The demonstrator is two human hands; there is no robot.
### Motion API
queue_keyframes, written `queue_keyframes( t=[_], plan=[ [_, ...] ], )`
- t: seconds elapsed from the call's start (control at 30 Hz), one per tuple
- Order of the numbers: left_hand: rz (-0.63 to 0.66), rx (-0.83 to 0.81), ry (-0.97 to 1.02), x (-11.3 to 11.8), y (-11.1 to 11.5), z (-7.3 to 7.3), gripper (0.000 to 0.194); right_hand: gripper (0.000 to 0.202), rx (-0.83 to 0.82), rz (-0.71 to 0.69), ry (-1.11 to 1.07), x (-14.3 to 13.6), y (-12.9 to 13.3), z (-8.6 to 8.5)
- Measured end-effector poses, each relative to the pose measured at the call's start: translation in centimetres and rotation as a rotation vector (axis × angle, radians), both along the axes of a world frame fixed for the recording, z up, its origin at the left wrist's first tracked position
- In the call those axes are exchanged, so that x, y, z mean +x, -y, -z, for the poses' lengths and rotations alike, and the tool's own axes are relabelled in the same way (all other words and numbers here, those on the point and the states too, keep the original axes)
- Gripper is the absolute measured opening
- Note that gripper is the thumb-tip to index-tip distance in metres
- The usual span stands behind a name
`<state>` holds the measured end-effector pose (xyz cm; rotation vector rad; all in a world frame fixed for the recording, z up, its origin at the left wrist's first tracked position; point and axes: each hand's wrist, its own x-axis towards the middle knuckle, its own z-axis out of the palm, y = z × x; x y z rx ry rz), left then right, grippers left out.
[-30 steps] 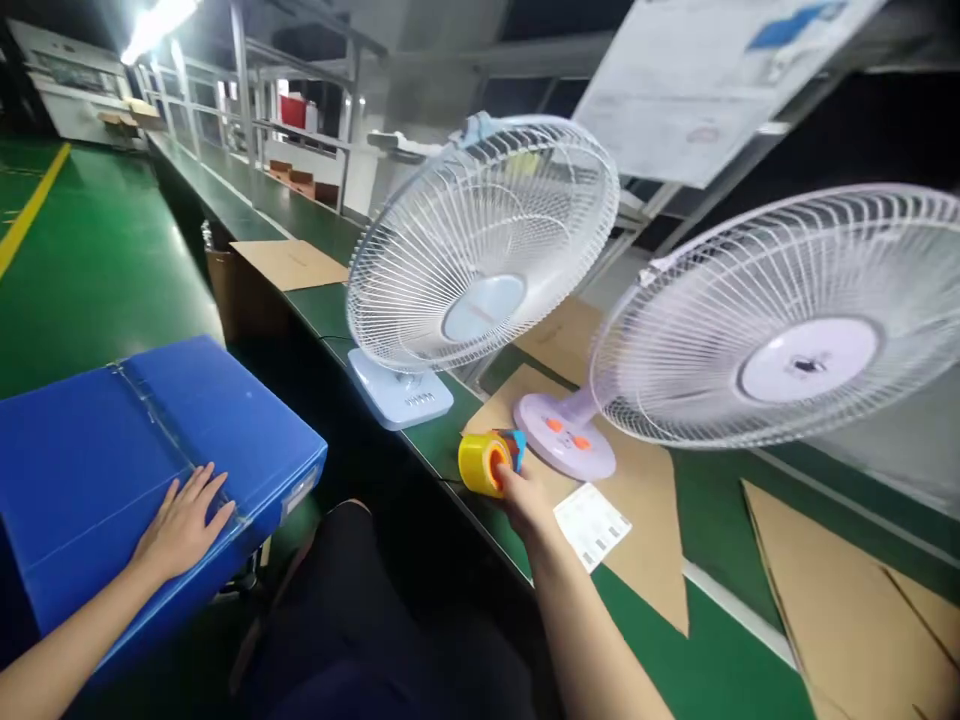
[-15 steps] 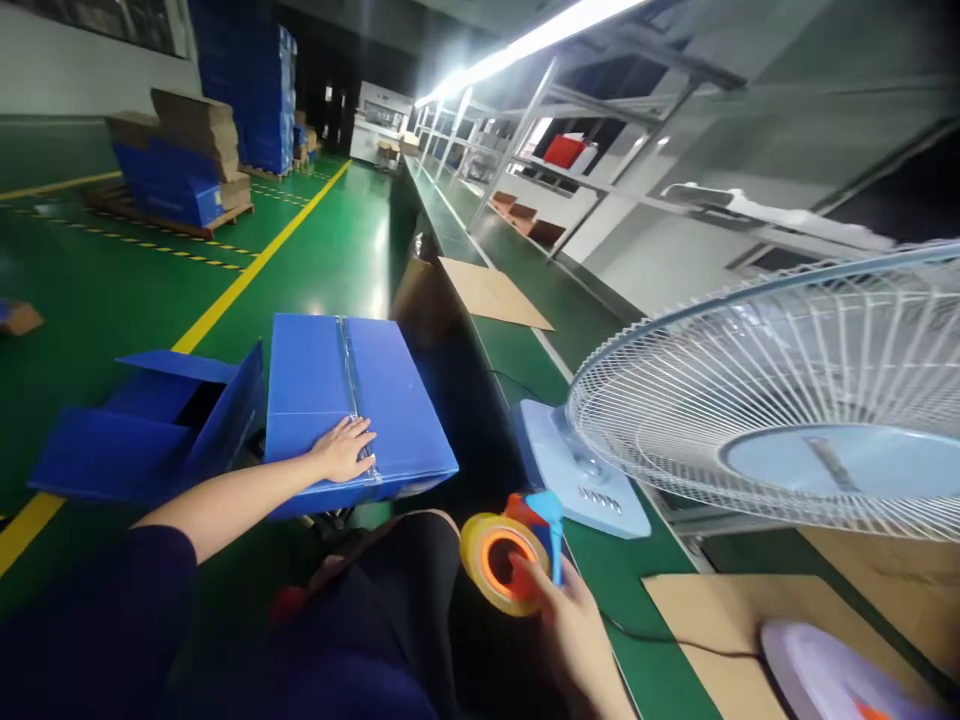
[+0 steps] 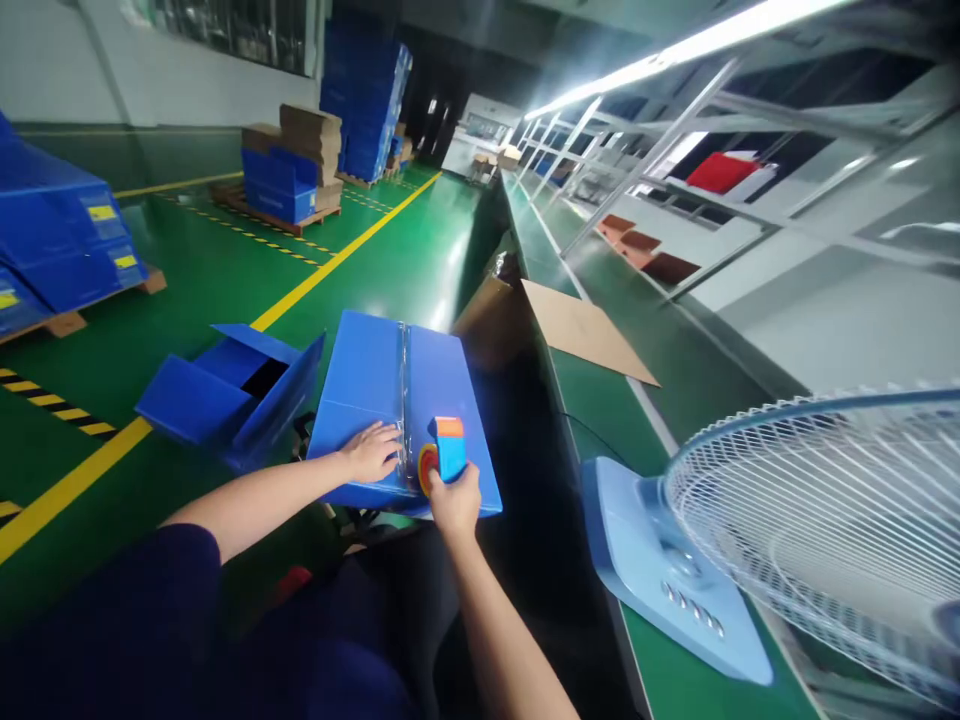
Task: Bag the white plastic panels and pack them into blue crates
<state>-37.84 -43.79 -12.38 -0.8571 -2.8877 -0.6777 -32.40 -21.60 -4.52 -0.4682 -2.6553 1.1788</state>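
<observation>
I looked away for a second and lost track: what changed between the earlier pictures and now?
The right hand carried the yellow tape dispenser with the blue handle from the green conveyor table across to the closed blue plastic box, setting it at the near end of the centre seam. The left hand stayed flat on the box lid. The view swung left, so only the white-and-blue desk fan remains in sight.

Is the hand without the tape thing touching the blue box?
Touching. The head view shows the left hand pressed flat on the blue box, no gap beneath.
</observation>
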Motion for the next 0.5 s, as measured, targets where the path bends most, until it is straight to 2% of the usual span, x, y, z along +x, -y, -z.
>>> queue_keyframes(
  t=[0.07, 0.13, 0.2, 0.27, 0.4, 0.5],
  plan=[
    [-0.088, -0.048, 0.008, 1.2, 2.4, -0.2, 0.054, 0.059, -0.005, -0.017, 0.033, 0.3, 0.1, 0.7],
    [-0.233, -0.098, 0.024, 2.0, 4.6, -0.5, 0.062, 0.062, -0.024, -0.031, 0.064, 0.6, -0.3, 1.1],
    [-0.375, -0.135, 0.036, 2.3, 5.7, -1.0, 0.065, 0.069, -0.052, -0.059, 0.090, 0.7, -0.9, 1.2],
    [-0.445, -0.160, 0.053, 2.2, 5.8, -1.6, 0.065, 0.076, -0.077, -0.077, 0.110, 0.5, -1.5, 1.2],
    [-0.451, -0.180, 0.105, 2.0, 4.8, -2.3, 0.063, 0.087, -0.179, -0.113, 0.103, -0.1, -2.1, 1.2],
    [-0.465, -0.182, 0.120, 2.1, 4.6, -2.6, 0.063, 0.084, -0.287, -0.170, 0.067, -0.3, -2.3, 1.2]
  ],
)
